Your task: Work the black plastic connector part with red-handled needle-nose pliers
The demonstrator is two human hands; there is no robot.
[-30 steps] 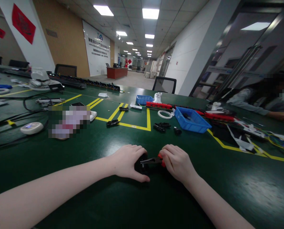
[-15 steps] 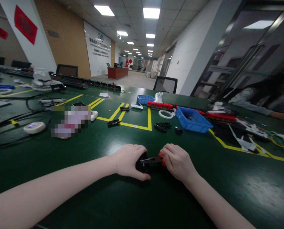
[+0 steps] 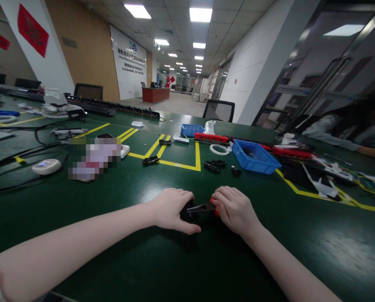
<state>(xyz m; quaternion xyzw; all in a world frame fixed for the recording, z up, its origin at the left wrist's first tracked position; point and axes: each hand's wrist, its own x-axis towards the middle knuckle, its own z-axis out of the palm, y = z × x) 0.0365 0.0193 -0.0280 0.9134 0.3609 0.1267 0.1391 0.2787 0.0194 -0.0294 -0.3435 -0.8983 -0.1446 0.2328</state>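
Observation:
My left hand (image 3: 172, 209) is wrapped round a black part (image 3: 187, 214), low over the green table. Most of that part is hidden by my fingers, so its kind does not show. In my right hand (image 3: 233, 209) are pliers (image 3: 203, 207) with red handles and long, narrow dark jaws. The jaws point left and their tip meets the black part at my left hand. Beyond my hands lie several small black pieces (image 3: 212, 166), and one short black piece (image 3: 235, 170) sits apart to their right.
A blue bin (image 3: 255, 157) stands beyond my right hand, with a smaller blue bin (image 3: 191, 130) farther back. A white ring (image 3: 219, 149) lies between them. To the left are a blurred phone-like object (image 3: 95, 161), a white round device (image 3: 46, 166) and cables. A person's sleeve (image 3: 329, 134) rests at far right.
Both hands have risen very slightly in the picture, with the pliers still at the black part. Little else differs.

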